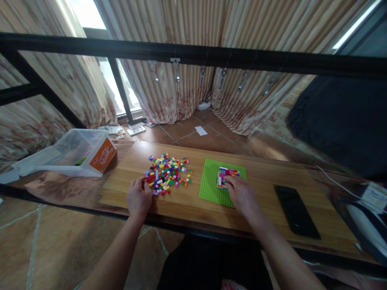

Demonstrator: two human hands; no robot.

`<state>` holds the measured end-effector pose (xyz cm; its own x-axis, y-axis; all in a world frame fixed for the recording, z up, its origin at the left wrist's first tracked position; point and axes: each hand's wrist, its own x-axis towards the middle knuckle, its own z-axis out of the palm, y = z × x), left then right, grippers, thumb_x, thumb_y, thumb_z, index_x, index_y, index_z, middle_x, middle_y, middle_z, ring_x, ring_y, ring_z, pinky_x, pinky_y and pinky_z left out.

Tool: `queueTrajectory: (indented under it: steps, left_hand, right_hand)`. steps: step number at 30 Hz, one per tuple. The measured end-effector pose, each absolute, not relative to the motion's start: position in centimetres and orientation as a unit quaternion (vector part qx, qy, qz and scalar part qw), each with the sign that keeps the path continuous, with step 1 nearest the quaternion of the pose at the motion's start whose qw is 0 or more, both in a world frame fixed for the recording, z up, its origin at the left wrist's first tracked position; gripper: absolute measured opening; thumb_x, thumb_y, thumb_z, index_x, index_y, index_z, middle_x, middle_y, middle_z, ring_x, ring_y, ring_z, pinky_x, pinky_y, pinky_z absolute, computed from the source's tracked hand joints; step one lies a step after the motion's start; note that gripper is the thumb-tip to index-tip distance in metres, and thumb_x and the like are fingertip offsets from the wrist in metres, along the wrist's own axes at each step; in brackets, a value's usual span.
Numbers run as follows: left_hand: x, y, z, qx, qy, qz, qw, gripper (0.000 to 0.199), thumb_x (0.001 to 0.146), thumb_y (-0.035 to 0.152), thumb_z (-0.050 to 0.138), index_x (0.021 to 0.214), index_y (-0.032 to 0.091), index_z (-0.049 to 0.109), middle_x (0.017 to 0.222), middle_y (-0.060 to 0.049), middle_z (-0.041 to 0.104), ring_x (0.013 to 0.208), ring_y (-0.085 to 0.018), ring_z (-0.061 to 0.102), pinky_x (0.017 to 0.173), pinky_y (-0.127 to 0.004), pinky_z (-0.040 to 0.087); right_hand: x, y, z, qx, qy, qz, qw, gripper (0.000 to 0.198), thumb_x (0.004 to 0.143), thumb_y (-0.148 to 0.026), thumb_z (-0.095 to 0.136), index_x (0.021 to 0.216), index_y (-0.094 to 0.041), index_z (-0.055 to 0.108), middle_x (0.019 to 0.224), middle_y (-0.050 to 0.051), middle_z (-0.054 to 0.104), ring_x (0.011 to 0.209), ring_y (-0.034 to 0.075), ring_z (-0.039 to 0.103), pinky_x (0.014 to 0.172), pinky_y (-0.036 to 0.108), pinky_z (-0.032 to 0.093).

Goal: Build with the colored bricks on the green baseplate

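On the wooden board, a loose pile of small coloured building bricks (167,171) spreads out left of centre. My left hand (139,196) rests at the pile's near left edge, fingers curled in against the bricks; whether a brick is between them is hidden. To the right lies a bright green baseplate (208,183) with a low block of built-up bricks (224,172) in many colours on it. My right hand (240,193) reaches over that block from the right, thumb and fingertips pinched together at its top. Anything between those fingertips is too small to make out.
A black phone (296,211) lies on the board's right side. At the left stands a clear plastic box (81,155) with an orange label. A dark metal rail (193,54) crosses in front of striped curtains (193,92). A white cable (337,181) runs at the far right.
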<state>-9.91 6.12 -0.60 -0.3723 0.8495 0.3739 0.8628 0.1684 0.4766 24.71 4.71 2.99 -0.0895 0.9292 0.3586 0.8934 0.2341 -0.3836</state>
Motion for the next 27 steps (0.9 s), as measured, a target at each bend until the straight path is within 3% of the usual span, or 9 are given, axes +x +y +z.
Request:
queueTrajectory:
  steps: [6, 17, 27]
  left_hand:
    - [-9.7, 6.0, -0.6, -0.553, -0.769, -0.320, 0.007, 0.027, 0.087, 0.025, 0.045, 0.102, 0.018, 0.067, 0.100, -0.009, 0.066, 0.090, -0.023, 0.061, 0.078, -0.033, 0.048]
    - [-9.5, 5.9, -0.4, -0.547, -0.772, -0.323, -0.002, 0.025, 0.086, 0.024, 0.046, 0.100, 0.019, 0.067, 0.099, -0.009, 0.066, 0.091, -0.022, 0.061, 0.080, -0.032, 0.047]
    - [-9.5, 5.9, -0.4, -0.550, -0.770, -0.324, -0.001, 0.026, 0.086, 0.023, 0.046, 0.101, 0.018, 0.067, 0.100, -0.009, 0.066, 0.091, -0.023, 0.061, 0.080, -0.033, 0.047]
  right_hand:
    - [25.0, 5.1, 2.9, -0.592, -0.773, 0.010, 0.229, 0.024, 0.089, -0.022, 0.045, 0.087, -0.022, 0.069, 0.091, 0.008, 0.068, 0.087, 0.023, 0.059, 0.082, 0.037, 0.044]
    - [24.7, 4.8, 1.5, -0.586, -0.743, 0.029, 0.322, 0.026, 0.090, -0.031, 0.047, 0.078, -0.024, 0.069, 0.085, 0.005, 0.067, 0.087, 0.022, 0.058, 0.083, 0.038, 0.045]
    - [24.9, 4.4, 1.7, -0.634, -0.679, 0.033, 0.369, 0.030, 0.089, -0.041, 0.047, 0.091, -0.021, 0.069, 0.089, 0.008, 0.069, 0.084, 0.023, 0.061, 0.080, 0.039, 0.046]
